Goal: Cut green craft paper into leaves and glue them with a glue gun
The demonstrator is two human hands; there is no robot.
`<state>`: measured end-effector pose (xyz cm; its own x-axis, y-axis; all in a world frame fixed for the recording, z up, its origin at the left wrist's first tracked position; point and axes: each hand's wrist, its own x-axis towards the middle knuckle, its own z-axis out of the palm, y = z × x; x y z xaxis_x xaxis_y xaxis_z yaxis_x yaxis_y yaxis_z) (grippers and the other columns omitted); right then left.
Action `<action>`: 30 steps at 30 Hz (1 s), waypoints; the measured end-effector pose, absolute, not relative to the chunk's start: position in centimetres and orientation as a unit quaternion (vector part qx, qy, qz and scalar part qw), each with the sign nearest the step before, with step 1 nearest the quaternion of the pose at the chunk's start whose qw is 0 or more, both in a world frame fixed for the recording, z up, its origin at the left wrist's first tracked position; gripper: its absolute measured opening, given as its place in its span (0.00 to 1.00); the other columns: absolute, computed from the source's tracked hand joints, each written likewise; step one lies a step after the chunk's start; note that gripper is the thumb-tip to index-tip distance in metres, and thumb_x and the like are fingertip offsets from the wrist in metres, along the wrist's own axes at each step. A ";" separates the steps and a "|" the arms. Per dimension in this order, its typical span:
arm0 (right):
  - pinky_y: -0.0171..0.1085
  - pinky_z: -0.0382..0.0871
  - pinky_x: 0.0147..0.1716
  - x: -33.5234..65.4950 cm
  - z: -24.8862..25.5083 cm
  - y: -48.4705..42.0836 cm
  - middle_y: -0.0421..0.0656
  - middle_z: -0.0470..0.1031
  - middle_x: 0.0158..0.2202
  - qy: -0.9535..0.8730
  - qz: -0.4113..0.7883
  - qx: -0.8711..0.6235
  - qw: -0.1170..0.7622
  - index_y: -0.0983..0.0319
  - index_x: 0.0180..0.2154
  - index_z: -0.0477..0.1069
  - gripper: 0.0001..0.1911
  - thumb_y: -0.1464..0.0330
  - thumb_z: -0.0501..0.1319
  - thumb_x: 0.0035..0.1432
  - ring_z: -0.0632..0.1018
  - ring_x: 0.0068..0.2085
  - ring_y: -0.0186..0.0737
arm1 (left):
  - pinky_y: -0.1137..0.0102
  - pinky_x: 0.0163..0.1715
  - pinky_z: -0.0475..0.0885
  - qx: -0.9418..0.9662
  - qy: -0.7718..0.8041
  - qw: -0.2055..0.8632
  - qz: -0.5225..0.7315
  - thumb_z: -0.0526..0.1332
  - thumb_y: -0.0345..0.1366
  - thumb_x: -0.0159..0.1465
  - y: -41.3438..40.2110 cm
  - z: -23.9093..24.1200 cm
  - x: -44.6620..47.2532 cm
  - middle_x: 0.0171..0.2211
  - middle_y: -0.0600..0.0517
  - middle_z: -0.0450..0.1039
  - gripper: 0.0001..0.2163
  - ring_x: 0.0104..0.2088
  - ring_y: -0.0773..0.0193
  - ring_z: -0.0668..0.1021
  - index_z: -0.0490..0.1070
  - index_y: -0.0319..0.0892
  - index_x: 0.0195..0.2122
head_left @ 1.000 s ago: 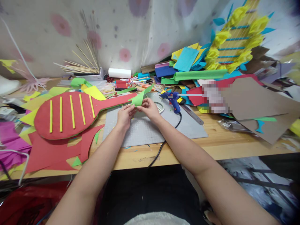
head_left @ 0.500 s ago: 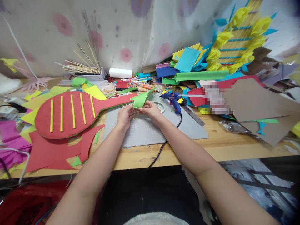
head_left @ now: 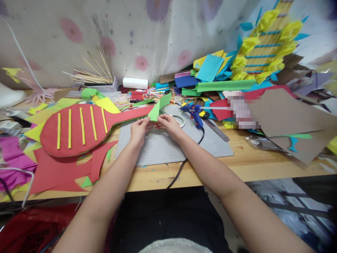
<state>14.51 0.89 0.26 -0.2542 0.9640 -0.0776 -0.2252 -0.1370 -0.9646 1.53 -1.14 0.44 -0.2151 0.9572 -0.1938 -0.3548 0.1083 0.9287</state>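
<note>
Between my two hands is a piece of green craft paper (head_left: pixel 159 107), creased and standing up above my fingertips. My left hand (head_left: pixel 140 129) pinches its lower left edge. On the other side, the fingers of my right hand (head_left: pixel 168 123) are closed on its lower right edge. Both hands are over the grey cutting mat (head_left: pixel 158 151). Just left of them reaches the handle of a red paddle-shaped cutout (head_left: pixel 75 131) with yellow strips across it. A blue hot glue gun (head_left: pixel 193 113) lies right of my right hand, beside a roll of tape (head_left: pixel 181 120).
A metal ruler (head_left: pixel 217 130) lies on the mat's right side. The glue gun's black cord (head_left: pixel 181 168) runs over the front edge. Red paper scraps (head_left: pixel 56 170) lie front left, brown cardboard (head_left: pixel 286 112) on the right. Behind stand wooden sticks (head_left: pixel 97 73) and a yellow-flowered guitar-shaped piece (head_left: pixel 264 49).
The green paper has changed shape: it was broad and tilted to the right, and now stands more upright with a fold. My fingers have shifted slightly along its lower edge.
</note>
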 end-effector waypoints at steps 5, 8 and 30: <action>0.31 0.68 0.24 14.5 -0.1 1.4 0.35 0.71 0.22 -0.455 0.609 -0.427 0.490 0.60 0.29 0.62 0.16 0.55 0.62 0.50 0.72 0.22 0.29 | 0.68 0.34 0.72 0.283 0.501 0.558 0.598 0.69 0.42 0.47 -1.0 0.4 1.3 0.27 0.47 0.76 0.14 0.32 0.61 0.79 0.70 0.38 0.26; 0.29 0.61 0.20 14.9 -0.6 1.8 0.32 0.67 0.18 -0.470 0.518 -0.463 0.545 0.59 0.26 0.58 0.17 0.54 0.59 0.52 0.67 0.18 0.27 | 0.69 0.31 0.71 0.283 0.508 0.546 0.603 0.69 0.43 0.46 -0.9 0.4 1.3 0.25 0.48 0.75 0.14 0.30 0.62 0.78 0.69 0.38 0.25; 0.32 0.63 0.24 13.8 -1.9 1.7 0.36 0.67 0.24 -0.604 0.418 -0.448 0.509 0.61 0.27 0.64 0.10 0.61 0.60 0.47 0.68 0.25 0.30 | 0.72 0.25 0.71 0.280 0.521 0.510 0.625 0.69 0.43 0.45 -0.6 0.0 1.7 0.23 0.50 0.73 0.16 0.26 0.66 0.76 0.65 0.37 0.21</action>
